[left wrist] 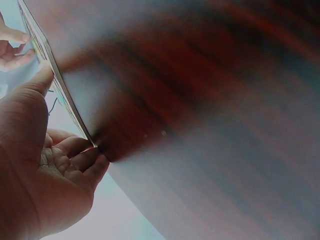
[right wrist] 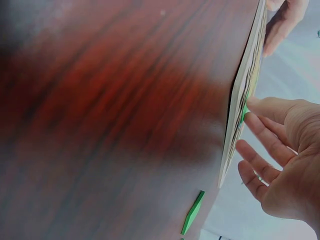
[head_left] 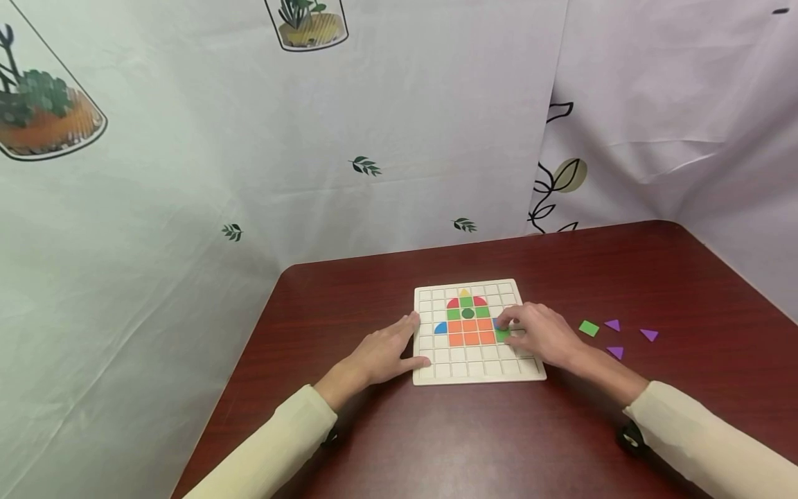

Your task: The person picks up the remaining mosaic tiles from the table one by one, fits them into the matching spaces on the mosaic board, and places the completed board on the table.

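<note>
Cloth-screened spot where I worked; whether home, office or studio, I could not tell. Pale, creased fabric hung beyond far edge of table and along left edge, printed with leaf sprigs and plants in containers. Second fabric panel joined it right of far edge's middle. Table was dark reddish, wood-grained, far corners rounded.

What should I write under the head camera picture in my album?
Left hand at the edge of the grid board, right hand touching a green piece beside the orange squares.
</note>
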`<act>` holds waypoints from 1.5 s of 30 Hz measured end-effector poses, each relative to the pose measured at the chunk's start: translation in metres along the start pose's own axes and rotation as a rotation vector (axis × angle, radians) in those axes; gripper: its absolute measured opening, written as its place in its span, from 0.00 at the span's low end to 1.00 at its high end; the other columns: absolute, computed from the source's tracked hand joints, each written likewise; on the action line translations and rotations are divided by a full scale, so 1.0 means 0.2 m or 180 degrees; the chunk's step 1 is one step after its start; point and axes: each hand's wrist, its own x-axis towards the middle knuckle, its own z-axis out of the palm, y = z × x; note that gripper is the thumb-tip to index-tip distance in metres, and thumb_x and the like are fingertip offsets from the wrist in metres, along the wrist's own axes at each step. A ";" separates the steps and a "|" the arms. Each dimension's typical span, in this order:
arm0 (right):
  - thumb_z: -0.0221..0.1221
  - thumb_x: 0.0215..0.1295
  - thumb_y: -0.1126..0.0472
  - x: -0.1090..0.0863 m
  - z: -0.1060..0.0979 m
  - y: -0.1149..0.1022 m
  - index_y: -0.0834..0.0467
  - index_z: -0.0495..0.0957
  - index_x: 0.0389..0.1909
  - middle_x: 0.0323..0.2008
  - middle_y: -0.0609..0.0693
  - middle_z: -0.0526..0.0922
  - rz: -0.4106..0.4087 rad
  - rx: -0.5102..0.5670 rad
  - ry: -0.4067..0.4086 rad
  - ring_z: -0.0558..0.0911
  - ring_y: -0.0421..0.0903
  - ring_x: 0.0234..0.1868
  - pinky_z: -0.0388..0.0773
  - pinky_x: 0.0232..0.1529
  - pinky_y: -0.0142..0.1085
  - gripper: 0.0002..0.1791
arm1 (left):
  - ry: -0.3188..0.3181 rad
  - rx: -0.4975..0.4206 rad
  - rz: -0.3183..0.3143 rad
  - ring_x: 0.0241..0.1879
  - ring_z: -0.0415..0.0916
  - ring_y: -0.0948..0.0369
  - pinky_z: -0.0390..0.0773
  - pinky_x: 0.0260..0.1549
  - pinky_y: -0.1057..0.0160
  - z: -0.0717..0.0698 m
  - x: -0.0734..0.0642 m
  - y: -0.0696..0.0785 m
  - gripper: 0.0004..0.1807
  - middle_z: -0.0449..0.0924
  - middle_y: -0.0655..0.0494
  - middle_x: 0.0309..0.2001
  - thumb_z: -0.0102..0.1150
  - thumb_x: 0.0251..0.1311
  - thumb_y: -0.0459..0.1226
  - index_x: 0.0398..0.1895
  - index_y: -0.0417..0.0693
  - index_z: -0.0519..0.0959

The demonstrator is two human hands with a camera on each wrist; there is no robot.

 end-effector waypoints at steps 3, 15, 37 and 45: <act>0.77 0.58 0.68 0.00 0.00 0.00 0.58 0.90 0.44 0.45 0.53 0.90 -0.0005 -0.0011 -0.0001 0.84 0.53 0.44 0.80 0.43 0.47 0.14 | -0.0005 0.0004 -0.0001 0.81 0.55 0.56 0.70 0.71 0.49 0.00 0.00 0.00 0.55 0.51 0.49 0.85 0.61 0.70 0.65 0.87 0.46 0.50; 0.76 0.58 0.70 0.00 0.01 0.00 0.58 0.90 0.44 0.44 0.52 0.90 -0.0024 0.0011 0.0014 0.84 0.53 0.45 0.81 0.45 0.50 0.13 | -0.0004 0.0019 0.0000 0.82 0.55 0.56 0.70 0.71 0.49 0.00 0.00 0.00 0.55 0.51 0.49 0.85 0.61 0.70 0.65 0.87 0.46 0.50; 0.74 0.63 0.68 0.05 -0.21 -0.04 0.59 0.89 0.49 0.39 0.52 0.88 0.0043 0.0257 0.0588 0.81 0.56 0.40 0.77 0.41 0.46 0.13 | -0.0014 -0.0041 0.0006 0.82 0.54 0.56 0.70 0.71 0.49 -0.01 0.00 0.00 0.54 0.51 0.50 0.85 0.61 0.70 0.64 0.87 0.46 0.50; 0.73 0.66 0.65 0.03 -0.33 -0.02 0.55 0.89 0.49 0.42 0.51 0.90 0.0087 0.0396 0.0834 0.83 0.50 0.40 0.78 0.39 0.38 0.11 | -0.0012 -0.0049 0.0012 0.82 0.54 0.55 0.70 0.71 0.49 -0.01 0.00 0.00 0.54 0.51 0.49 0.85 0.62 0.70 0.64 0.87 0.45 0.51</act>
